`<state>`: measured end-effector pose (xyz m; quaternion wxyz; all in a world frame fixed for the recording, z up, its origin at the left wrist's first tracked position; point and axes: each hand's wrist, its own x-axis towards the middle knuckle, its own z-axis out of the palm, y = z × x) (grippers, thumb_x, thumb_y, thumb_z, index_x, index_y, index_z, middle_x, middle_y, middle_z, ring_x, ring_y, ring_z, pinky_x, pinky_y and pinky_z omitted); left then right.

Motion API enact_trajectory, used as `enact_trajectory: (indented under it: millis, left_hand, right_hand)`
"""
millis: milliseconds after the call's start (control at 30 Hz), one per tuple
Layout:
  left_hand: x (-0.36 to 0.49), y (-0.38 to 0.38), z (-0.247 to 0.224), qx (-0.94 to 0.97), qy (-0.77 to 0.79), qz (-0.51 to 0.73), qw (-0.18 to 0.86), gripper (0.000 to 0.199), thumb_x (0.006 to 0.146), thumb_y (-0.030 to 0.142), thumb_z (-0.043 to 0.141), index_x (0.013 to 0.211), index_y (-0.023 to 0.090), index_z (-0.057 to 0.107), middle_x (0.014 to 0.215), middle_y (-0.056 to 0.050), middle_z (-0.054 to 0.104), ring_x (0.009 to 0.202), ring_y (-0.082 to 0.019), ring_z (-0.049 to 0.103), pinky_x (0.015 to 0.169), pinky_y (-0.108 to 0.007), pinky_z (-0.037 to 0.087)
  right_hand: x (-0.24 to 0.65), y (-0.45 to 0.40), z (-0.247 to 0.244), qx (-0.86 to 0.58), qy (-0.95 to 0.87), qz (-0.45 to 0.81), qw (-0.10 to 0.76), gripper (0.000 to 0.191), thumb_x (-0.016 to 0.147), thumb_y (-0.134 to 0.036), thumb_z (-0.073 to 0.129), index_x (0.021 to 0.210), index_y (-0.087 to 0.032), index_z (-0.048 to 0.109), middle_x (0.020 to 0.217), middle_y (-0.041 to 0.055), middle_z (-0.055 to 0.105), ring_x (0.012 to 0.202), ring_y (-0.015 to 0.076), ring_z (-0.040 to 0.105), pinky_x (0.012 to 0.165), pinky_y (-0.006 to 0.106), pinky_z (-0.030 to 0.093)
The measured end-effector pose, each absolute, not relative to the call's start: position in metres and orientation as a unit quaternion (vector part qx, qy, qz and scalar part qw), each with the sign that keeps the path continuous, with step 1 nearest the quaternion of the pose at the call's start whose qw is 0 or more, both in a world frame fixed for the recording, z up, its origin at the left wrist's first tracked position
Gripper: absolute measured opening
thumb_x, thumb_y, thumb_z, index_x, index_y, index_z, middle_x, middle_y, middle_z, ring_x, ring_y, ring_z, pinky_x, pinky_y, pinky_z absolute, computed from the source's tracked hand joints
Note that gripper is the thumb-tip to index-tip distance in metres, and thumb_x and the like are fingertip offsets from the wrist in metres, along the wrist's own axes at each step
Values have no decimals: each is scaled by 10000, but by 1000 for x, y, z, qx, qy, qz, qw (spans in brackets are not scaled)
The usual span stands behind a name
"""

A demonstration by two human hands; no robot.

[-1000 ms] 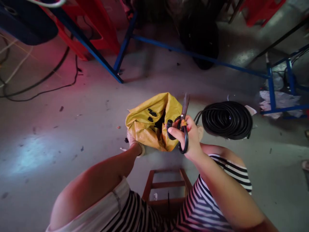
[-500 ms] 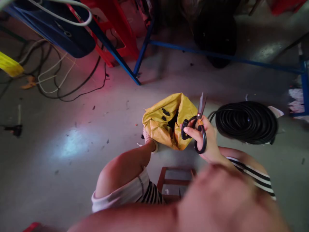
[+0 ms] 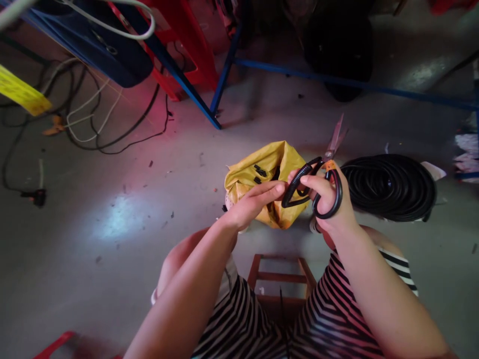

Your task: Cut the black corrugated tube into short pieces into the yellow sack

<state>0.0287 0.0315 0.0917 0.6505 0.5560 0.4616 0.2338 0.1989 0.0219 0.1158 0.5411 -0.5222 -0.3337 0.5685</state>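
Clasping metal-bladed scissors [image 3: 330, 155], the right hand [image 3: 343, 210] pinches their looped black handles [image 3: 339, 195]; the left hand's [image 3: 253, 203] grip I cannot tell.

the person wears a striped garment [image 3: 329, 304] in black and white, its narrow bands slanting across both thighs. by the right knee the stripes [image 3: 396, 264] look broader. on the left thigh a plain pale panel [image 3: 229, 274] borders them, and a whitish hem [image 3: 153, 297] shows farther out. part of a light, speckled left shoe [image 3: 228, 200] is visible. the left hand [image 3: 256, 200], right hand [image 3: 339, 207] and both forearms [image 3: 389, 291] are bare.
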Motion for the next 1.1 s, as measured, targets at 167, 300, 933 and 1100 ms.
enact_trajectory:
  millis: [167, 300, 933, 1100]
  left_hand:
    - [16, 35, 97, 586, 456, 253, 620, 396, 992, 506, 522, 886, 179, 718, 766, -31, 653, 731, -162, 600, 672, -276, 485]
    - [-4, 34, 105, 655, 514, 214, 511, 282, 961, 413, 567, 903, 187, 724, 777, -12, 694, 715, -158, 610, 664, -261, 477]
    - [-23, 24, 99, 799, 435, 120, 397, 227, 881, 133, 560, 1024, 207, 720, 966, -48, 742, 938, -223, 682, 894, -355, 528]
    - [-17, 9, 91, 864, 360, 56, 349, 192, 911, 106, 541, 935, 195, 710, 883, -71, 704, 893, -251, 650, 887, -408, 499]
  right_hand:
    - [199, 33, 119, -549, -360, 536, 530, 315, 734, -298, 799, 858, -262, 512, 790, -34, 682, 803, 206, 710, 817, 395, 564]
    - [199, 32, 110, -568, -376, 554, 480, 424, 678, -384, 879, 811, -255, 497, 762, -41, 639, 734, 180, 671, 734, 361, 565]
    - [210, -26, 57, -579, -370, 608, 399, 449, 778, -532, 809, 849, -238, 476, 748, -50, 570, 658, 132, 569, 644, 284, 473]
    - [225, -1, 44, -611, -420, 535, 406, 488, 672, -406, 897, 869, -252, 478, 778, -52, 643, 725, 153, 616, 748, 311, 504]
